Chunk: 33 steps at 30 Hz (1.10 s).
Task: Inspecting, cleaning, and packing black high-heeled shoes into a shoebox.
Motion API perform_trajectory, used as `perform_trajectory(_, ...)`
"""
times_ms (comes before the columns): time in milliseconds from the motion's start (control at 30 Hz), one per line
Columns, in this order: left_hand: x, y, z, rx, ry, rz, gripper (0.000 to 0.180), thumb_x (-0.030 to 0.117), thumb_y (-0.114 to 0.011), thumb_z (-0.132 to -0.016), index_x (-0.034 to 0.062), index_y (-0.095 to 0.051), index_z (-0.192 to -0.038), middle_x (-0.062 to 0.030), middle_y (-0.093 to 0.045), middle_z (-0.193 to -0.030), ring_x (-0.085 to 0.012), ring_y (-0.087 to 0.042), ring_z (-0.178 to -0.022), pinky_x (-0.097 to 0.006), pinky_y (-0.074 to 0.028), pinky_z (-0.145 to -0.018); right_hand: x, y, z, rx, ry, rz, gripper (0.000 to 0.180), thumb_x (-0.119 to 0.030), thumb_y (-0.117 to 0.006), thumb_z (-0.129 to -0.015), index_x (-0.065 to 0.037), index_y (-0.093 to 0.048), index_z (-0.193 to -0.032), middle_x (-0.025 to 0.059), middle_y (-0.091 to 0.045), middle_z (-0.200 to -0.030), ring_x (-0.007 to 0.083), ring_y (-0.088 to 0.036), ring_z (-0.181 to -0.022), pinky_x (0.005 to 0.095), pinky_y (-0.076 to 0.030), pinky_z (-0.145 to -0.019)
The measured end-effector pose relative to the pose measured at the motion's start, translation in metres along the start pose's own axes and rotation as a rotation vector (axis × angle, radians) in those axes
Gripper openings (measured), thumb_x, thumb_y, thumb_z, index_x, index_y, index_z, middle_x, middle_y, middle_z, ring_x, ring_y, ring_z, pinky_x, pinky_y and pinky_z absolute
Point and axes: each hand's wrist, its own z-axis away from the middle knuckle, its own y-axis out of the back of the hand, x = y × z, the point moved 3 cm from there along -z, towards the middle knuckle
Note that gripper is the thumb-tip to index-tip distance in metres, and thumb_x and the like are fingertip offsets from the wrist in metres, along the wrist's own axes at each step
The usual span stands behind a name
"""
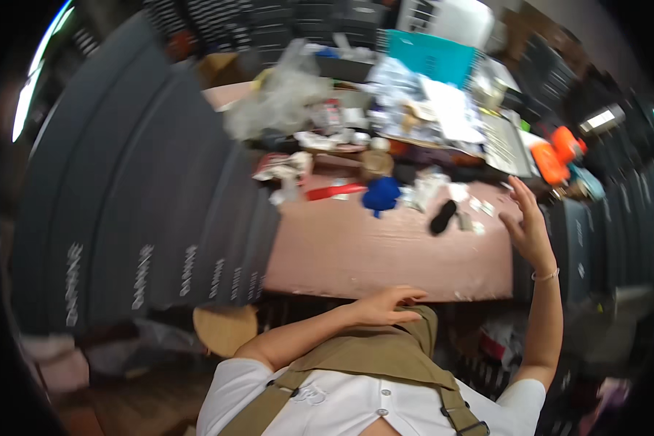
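My left hand (386, 306) rests in front of the pink table's near edge, against the olive apron (385, 347), fingers stretched out and nothing in them. Over the right end of the pink table (356, 251), my right hand (527, 224) is raised with thumb and fingers apart, empty. Nearest to it lie small white pieces (481, 206) and a black oblong thing (443, 216). Farther left are a crumpled blue thing (381, 195) and a red strip (334, 191). Blur hides their finer detail.
Tall stacks of dark grey boxes (138, 189) flank the table's left; more dark boxes (592, 240) stand right. Plastic bags (283, 91), papers (450, 109) and a teal notebook (432, 58) crowd the back. Orange objects (552, 160) sit far right. A round wooden stool (225, 329) is below left.
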Motion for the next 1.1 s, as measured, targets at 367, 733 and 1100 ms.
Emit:
perform_trajectory(367, 0.25, 0.182, 0.379, 2.038, -1.099, -0.17, 0.037, 0.03, -0.044, -0.098, 0.0026, -0.051, -0.122, -0.0097, -0.055, -0.116, -0.018, -0.05, -0.113, -0.035, -0.038, -0.099, -0.333, -0.103, -0.099, -0.324, 0.632, -0.727, 0.078, -0.048, -0.053, -0.093, -0.015, -0.013, -0.151, 0.0202, -0.019, -0.153, 0.0357, -0.045, -0.127, 0.0418, -0.045, -0.098)
perform_trajectory(733, 0.294, 0.129, 0.215, 1.34, -0.583, -1.298, 0.076, 0.059, -0.056, -0.086, -0.0013, -0.046, -0.13, -0.0171, -0.052, -0.123, -0.0319, -0.052, -0.112, -0.04, -0.04, -0.094, -0.307, -0.085, -0.128, -0.559, 0.096, -2.06, 0.054, -0.048, -0.048, -0.095, -0.002, -0.057, -0.121, 0.0136, -0.064, -0.111, 0.0251, -0.064, -0.1, 0.037, -0.052, -0.088)
perform_trajectory(1100, -0.111, 0.035, 0.062, 0.853, 0.201, 0.285, 0.063, 0.032, -0.06, -0.092, -0.0063, -0.036, -0.137, -0.022, -0.041, -0.135, -0.0293, -0.043, -0.123, -0.038, -0.034, -0.104, -0.011, -0.248, 0.114, -0.138, -0.767, -1.426, 0.058, -0.023, -0.066, -0.087, 0.003, -0.043, -0.134, 0.0111, -0.054, -0.128, 0.0201, -0.052, -0.114, 0.0326, -0.044, -0.095)
